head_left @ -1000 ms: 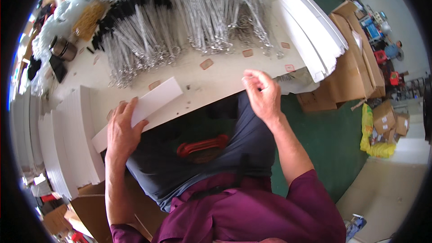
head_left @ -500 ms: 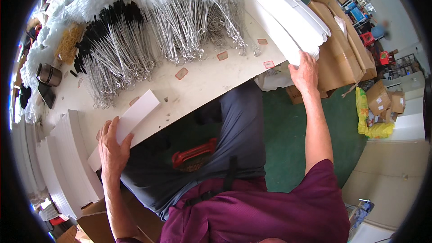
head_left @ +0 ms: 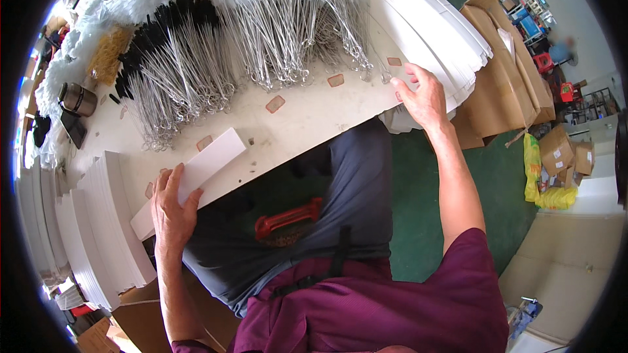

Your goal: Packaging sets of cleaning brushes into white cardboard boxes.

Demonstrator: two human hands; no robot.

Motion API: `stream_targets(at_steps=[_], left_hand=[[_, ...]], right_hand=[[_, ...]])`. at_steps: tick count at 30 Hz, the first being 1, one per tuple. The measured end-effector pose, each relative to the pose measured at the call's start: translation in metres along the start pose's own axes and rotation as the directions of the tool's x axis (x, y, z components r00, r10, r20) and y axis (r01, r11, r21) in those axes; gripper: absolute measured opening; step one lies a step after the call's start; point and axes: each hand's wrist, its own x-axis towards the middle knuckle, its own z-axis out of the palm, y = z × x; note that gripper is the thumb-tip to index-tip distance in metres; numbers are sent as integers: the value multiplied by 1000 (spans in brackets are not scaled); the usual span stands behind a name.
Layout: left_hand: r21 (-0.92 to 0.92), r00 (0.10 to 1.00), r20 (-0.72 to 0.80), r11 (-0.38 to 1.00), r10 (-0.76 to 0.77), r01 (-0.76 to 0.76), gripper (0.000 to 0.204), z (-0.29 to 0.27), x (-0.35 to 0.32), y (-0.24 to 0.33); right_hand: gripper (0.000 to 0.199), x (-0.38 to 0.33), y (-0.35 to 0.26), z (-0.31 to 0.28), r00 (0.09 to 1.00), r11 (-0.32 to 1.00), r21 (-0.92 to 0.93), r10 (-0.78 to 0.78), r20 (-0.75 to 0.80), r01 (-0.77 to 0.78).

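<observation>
My left hand lies over a long, narrow white carton near the table's front edge. Its fingers reach the far side of the carton and its thumb the near side, gripping it across its width. My right hand hovers by the table's right corner, thumb and fingers apart, with nothing seen between them. Just beyond it lies a fanned stack of flat white cartons. Wire-handled brushes with white bristles and others with black bristles are heaped across the table.
More white cartons stand stacked at the left. A metal cup and a dark flat device sit at the table's left side. An opened cardboard box stands right of the table. A red plastic object is below, between my legs.
My right hand has come off the stack of white cartons and moved a little left, its fingers now apart. My left hand stays on its carton. The whole view has shifted slightly.
</observation>
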Motion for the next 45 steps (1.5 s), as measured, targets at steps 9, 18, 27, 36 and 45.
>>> stream_targets(at_steps=[9,18,27,36,45], left_hand=[[-21,999,-24,999,31,-32,56,6,-3,-3],[-33,998,-41,999,40,-42,56,4,-4,-5],[-55,996,-64,996,69,-72,57,10,-5,-8],[-83,995,-80,995,54,-61,56,8,-8,-9],[-93,992,-107,992,70,-81,58,8,-10,-12]], right_hand=[[35,14,-4,28,985,985,85,144,91,-152],[21,8,-16,3,928,707,605,241,283,-368],[18,30,-52,-54,972,529,829,223,71,-181],[16,36,-125,-97,963,520,823,1,-270,230],[9,-20,-198,-99,936,481,841,-342,-81,248]])
